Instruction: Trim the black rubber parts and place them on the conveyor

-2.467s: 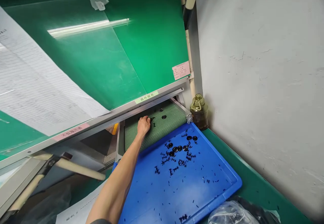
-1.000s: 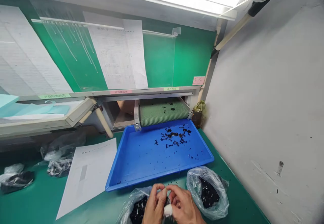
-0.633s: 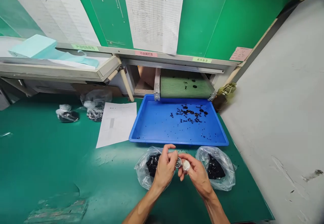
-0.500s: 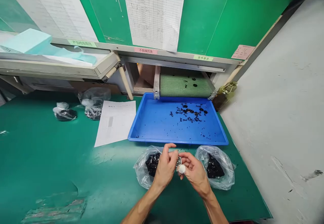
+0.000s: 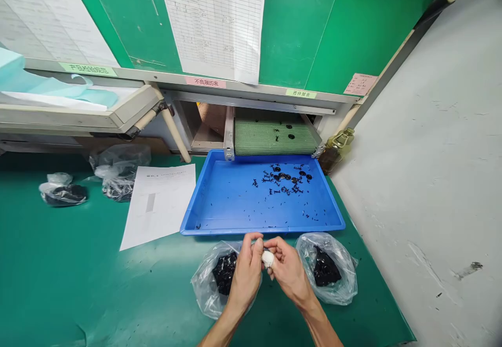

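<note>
My left hand [image 5: 246, 269] and my right hand [image 5: 289, 272] meet in front of the blue tray [image 5: 219, 231], fingertips pinched together. Between them they hold a small dark round part [image 5: 266, 249], mostly hidden by the fingers. A white wrap [image 5: 267, 258] covers my right thumb. Partly behind my left forearm sits an open clear plastic bag [image 5: 204, 289] of shiny black pieces. Another clear bag [image 5: 347, 289], also with black pieces inside, lies to the right of my right hand. Black round parts [image 5: 288, 177] and small branched scraps [image 5: 274, 191] lie scattered in the tray.
A green conveyor belt [image 5: 270, 145] ends above the tray's back edge, carrying several black bits. Left of the tray lie a paper sheet [image 5: 160, 211] and two bagged bundles, one nearer [image 5: 65, 194], one beside the paper [image 5: 117, 187]. A grey wall [image 5: 423, 179] borders the right side.
The view has shifted, so the scene sits further left. My hands have drawn closer together, and the round part that showed between them is now mostly covered by fingers.
</note>
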Demonstrator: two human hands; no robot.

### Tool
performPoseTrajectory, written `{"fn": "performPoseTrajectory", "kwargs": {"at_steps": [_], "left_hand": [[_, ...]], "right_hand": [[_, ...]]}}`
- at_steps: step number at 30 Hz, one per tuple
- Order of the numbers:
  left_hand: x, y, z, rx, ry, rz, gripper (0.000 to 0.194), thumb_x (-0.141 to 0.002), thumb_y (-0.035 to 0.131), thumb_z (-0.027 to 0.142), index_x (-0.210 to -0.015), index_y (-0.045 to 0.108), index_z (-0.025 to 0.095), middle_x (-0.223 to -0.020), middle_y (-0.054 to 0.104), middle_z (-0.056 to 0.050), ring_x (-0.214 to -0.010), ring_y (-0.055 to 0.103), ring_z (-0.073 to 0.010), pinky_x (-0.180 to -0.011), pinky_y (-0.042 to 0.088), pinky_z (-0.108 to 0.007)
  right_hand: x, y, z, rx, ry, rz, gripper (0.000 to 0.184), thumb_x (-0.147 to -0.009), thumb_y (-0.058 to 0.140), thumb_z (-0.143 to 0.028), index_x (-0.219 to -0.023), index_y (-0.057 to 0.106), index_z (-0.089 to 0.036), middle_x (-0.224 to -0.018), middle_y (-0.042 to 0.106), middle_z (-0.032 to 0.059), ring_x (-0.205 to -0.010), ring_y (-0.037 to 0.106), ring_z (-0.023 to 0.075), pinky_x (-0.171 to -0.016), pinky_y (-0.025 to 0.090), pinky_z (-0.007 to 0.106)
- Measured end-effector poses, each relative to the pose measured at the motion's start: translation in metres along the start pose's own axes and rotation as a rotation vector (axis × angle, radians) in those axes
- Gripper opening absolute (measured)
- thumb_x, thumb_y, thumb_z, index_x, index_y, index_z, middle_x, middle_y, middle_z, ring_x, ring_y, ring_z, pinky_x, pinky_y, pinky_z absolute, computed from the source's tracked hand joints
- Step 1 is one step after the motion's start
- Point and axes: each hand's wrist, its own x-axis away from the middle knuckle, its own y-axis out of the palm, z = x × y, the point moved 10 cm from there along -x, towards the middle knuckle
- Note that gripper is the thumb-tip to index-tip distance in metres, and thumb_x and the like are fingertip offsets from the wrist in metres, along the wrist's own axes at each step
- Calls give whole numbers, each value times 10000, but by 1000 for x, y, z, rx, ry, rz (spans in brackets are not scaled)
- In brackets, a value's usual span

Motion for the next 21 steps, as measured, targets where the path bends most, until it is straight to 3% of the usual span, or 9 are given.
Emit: {"fn": "performPoseTrajectory", "kwargs": {"at_steps": [5, 8, 12, 16, 18, 21], "left_hand": [[-24, -2, 9, -83, 41, -1, 325, -870, 461, 503, -975, 582, 221, -682, 621, 9, -592, 561, -179, -603, 420, -284], [-43, -17, 18, -48, 57, 68, 357, -819, 526, 532, -917, 629, 205, -620, 595, 22, -517, 520, -153, -525, 392, -258], [-60, -40, 8, 178, -39, 150, 469, -743, 597, 586, -971, 638, 178, -550, 561, 38, -467, 478, -126, -433, 354, -217], [-58, -36, -11, 414, -156, 84, 468, -662, 711, 548, -947, 624, 188, -568, 579, 43, -451, 476, -98, -401, 371, -187], [-53, -31, -21, 502, -230, 68, 461, -632, 744, 538, -915, 618, 196, -551, 574, 46, -436, 476, -92, -386, 381, -180], [-47, -27, -28, 589, -289, 112, 455, -571, 798, 516, -835, 601, 202, -529, 565, 51, -404, 478, -80, -343, 360, -155]], "right_hand": [[-19, -5, -13, 91, -77, -58, 277, -788, 439, -149, -997, 617, -184, -749, 606, -8, -582, 601, 105, -519, 505, 205], [-41, -21, -16, 179, -97, -65, 321, -784, 401, -113, -1043, 586, -159, -850, 631, 26, -684, 658, 128, -596, 548, 236], [-82, -68, -27, 523, -182, 7, 400, -788, 301, -16, -999, 614, -147, -925, 673, 32, -832, 668, 126, -766, 516, 254], [-143, -126, -26, 731, -156, 71, 332, -844, 374, -40, -941, 678, -130, -1055, 659, 23, -1076, 582, 193, -953, 398, 322], [-178, -164, -21, 833, -84, 189, 236, -890, 478, -112, -1067, 634, -124, -1156, 618, 76, -1104, 559, 227, -967, 410, 407], [-225, -209, -11, 938, 34, 314, 296, -903, 575, -286, -1172, 564, -160, -1223, 567, 92, -1070, 571, 231, -902, 475, 453]]}}
